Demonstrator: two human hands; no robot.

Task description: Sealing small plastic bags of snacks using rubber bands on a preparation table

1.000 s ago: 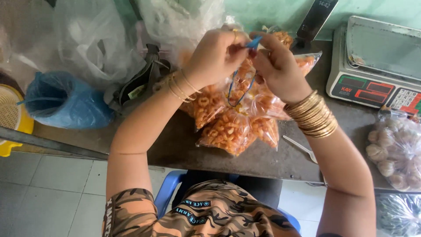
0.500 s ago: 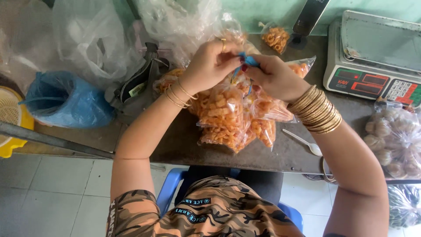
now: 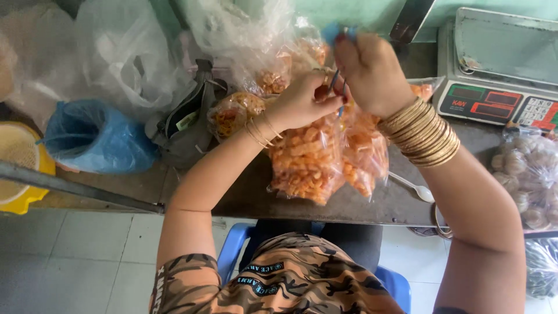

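At the far left a yellow basket (image 3: pixel 17 168) sits at the table edge, with a blue plastic bag (image 3: pixel 96 139) just beside it and crumpled clear plastic bags (image 3: pixel 116 52) behind. Next comes a dark pouch (image 3: pixel 189 119) lying on the grey table (image 3: pixel 360 206), then a small bag of orange snacks (image 3: pixel 232 113) near the left wrist. The left hand (image 3: pixel 302 104) pinches the gathered neck of the clear bag of orange snacks (image 3: pixel 308 160), which hangs lifted just above the table at the middle of the view. The right hand (image 3: pixel 372 72) is clenched just above it — its fingers pull a thin blue band (image 3: pixel 337 93) taut at the bag's neck, gold bangles (image 3: pixel 421 134) stacked on the wrist. A white plastic spoon (image 3: pixel 412 187) lies on the table under the right forearm. Farther right stands a digital scale (image 3: pixel 500 70) — below it a clear bag of pale round items (image 3: pixel 529 174)
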